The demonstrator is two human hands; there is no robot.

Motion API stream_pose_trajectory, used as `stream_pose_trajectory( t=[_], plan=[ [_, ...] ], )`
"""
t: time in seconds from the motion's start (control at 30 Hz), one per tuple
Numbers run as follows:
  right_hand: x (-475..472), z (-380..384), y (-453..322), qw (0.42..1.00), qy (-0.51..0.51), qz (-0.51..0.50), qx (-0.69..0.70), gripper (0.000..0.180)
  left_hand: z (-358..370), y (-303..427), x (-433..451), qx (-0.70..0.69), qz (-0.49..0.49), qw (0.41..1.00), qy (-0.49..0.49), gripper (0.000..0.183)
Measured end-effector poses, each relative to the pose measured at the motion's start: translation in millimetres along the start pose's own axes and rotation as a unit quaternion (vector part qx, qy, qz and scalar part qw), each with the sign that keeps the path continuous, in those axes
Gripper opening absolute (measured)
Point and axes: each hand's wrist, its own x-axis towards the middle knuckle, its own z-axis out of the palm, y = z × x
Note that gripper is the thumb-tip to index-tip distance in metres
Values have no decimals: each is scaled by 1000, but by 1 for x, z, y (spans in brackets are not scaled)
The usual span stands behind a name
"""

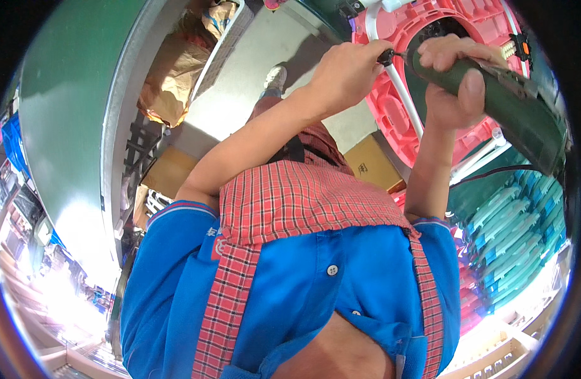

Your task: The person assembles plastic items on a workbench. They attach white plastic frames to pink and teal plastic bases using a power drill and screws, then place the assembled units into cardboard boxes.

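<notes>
My left hand (pixel 345 78) reaches across to the right, its fingers closed on a small black part (pixel 386 57) beside a white tube (pixel 398 90). In my right hand (pixel 454 106) is a dark green tool with a thick rounded body, apparently an electric screwdriver (pixel 518 111). Its thin tip points left and meets or nearly meets the black part; I cannot tell which. Under both hands lies a pink ribbed plastic ring frame (pixel 390 116), with white tubes across it. A black and orange buckle-like piece (pixel 522 47) sits at the frame's far right.
A green worktop (pixel 77 94) with a metal edge runs along the left. Beyond it stand a pale crate (pixel 219 52) and a brown paper bag (pixel 169 71). Cardboard boxes (pixel 373 161) rest low down. Teal plastic parts (pixel 508 227) are stacked at the right.
</notes>
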Motion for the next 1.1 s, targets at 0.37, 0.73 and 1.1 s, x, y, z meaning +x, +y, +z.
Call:
stream_pose_trajectory(
  t=[0.37, 0.73, 1.1],
  plan=[
    [0, 1, 15, 1000, 8, 6, -25, 29, -9, 4, -18, -443, -225, 867, 24, 22],
    [2, -27, -50, 984, -95, -22, 152, 53, 6, 22, -30, -674, -290, 679, 12, 22],
    [-39, -35, -74, 976, 22, -55, 211, 52, 16, 33, -34, -757, -248, 589, -136, 19]
  ],
)
